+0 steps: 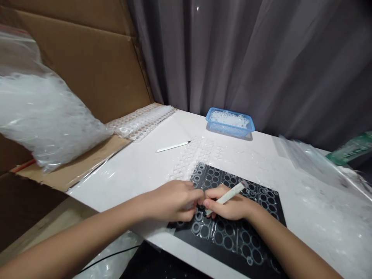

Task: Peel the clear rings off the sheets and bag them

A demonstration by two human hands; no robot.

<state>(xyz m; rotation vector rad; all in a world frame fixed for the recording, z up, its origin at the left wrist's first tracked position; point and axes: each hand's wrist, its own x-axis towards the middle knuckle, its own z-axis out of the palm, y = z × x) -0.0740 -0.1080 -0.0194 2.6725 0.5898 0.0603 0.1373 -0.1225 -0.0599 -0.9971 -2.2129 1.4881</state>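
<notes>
My right hand grips a white pen-like tool, slanted with its lower end down among my fingers; what that end touches is hidden. Close against it, my left hand is closed, fingertips curled together over the black board; anything between them is hidden. Clear plastic sheets with rows of rings lie on the board under both hands. A few loose clear rings sit on top. Another slim white tool with a dark pointed tip lies on the table beyond my left hand.
A blue basket of small clear pieces stands at the back. Clear ring sheets lie behind the board. At left, a large bag of clear pieces leans near cardboard. Plastic bags lie at right, before a grey curtain.
</notes>
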